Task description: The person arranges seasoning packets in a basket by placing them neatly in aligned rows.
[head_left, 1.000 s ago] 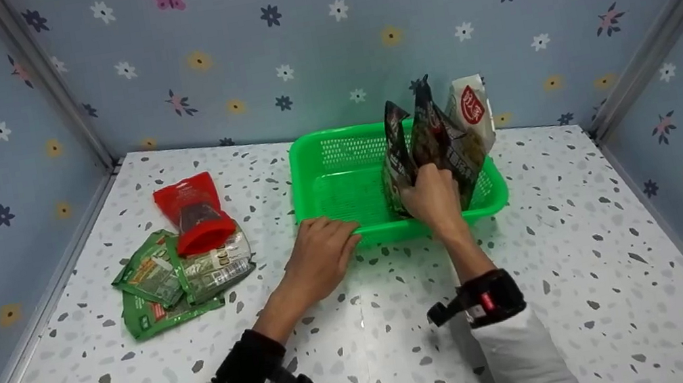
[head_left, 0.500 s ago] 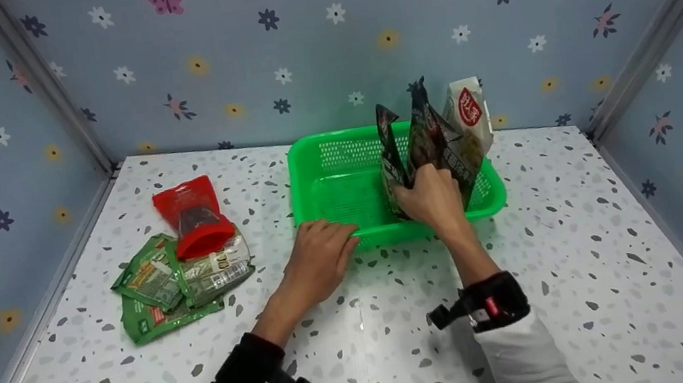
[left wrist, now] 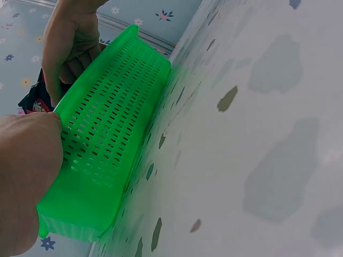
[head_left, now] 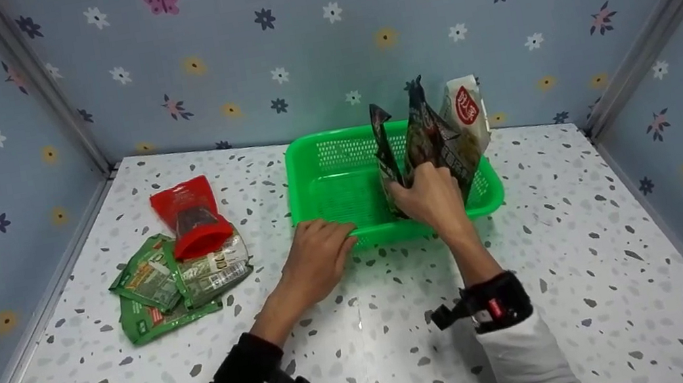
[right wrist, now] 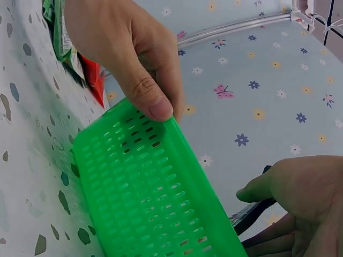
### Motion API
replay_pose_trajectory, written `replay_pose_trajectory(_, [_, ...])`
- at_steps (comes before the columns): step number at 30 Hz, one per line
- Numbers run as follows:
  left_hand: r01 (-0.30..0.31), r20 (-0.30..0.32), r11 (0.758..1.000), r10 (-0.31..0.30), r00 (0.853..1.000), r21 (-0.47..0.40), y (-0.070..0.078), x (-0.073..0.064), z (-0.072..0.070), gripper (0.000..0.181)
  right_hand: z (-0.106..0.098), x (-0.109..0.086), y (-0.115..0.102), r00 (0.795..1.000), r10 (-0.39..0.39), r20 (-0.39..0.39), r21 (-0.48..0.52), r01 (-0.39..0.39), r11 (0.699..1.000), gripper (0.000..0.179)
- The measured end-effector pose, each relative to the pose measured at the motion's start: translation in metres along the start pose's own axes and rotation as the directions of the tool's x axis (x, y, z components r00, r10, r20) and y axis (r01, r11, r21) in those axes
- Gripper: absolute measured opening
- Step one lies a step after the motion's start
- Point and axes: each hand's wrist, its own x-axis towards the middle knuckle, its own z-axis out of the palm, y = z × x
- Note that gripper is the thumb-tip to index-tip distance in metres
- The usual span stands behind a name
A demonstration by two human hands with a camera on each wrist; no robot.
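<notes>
A green perforated plastic basket stands against the back wall. My left hand grips its front rim, with the thumb outside and the fingers over the edge. In the basket's right half, dark snack packets stand upright, with a white packet with a red logo behind them at the right. My right hand reaches down among the dark packets. Its thumb is spread left against the leftmost dark packet; its fingertips are hidden in the head view.
Left of the basket, a red pouch with a see-through window lies on several green packets. The speckled white table is enclosed by flower-patterned panels at the back and sides.
The leftmost dark packet has shifted left, away from the middle one, and my right thumb has spread left with it. My left hand has stayed on the rim.
</notes>
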Motion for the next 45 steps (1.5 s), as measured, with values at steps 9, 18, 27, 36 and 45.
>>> replay_pose_trajectory(9, [-0.025,-0.036,1.0,0.026,0.999,0.017,0.0,0.0,-0.001,0.027,-0.018,-0.01,-0.007,0.998,0.01,0.057,-0.015,-0.009,1.0,0.069])
replay_pose_trajectory(18, [-0.025,-0.018,1.0,0.025,1.0,0.013,-0.001,0.0,0.0,0.028,-0.026,-0.019,-0.01,0.998,0.009,0.063,-0.021,-0.007,1.0,0.071])
replay_pose_trajectory(27, [-0.009,-0.01,1.0,0.009,1.0,0.003,0.0,-0.001,-0.001,0.028,0.023,-0.005,-0.001,0.997,-0.071,-0.038,-0.039,0.069,0.997,0.061])
replay_pose_trajectory(36, [-0.014,-0.012,1.0,0.014,1.0,0.011,0.0,0.0,-0.001,0.032,0.037,0.007,0.011,0.99,-0.099,-0.102,0.071,0.106,0.992,0.039])
replay_pose_trajectory(45, [-0.023,-0.022,1.0,0.023,0.999,0.014,0.0,-0.001,-0.001,0.03,0.033,0.011,0.017,0.995,-0.085,-0.055,0.073,0.089,0.993,0.051])
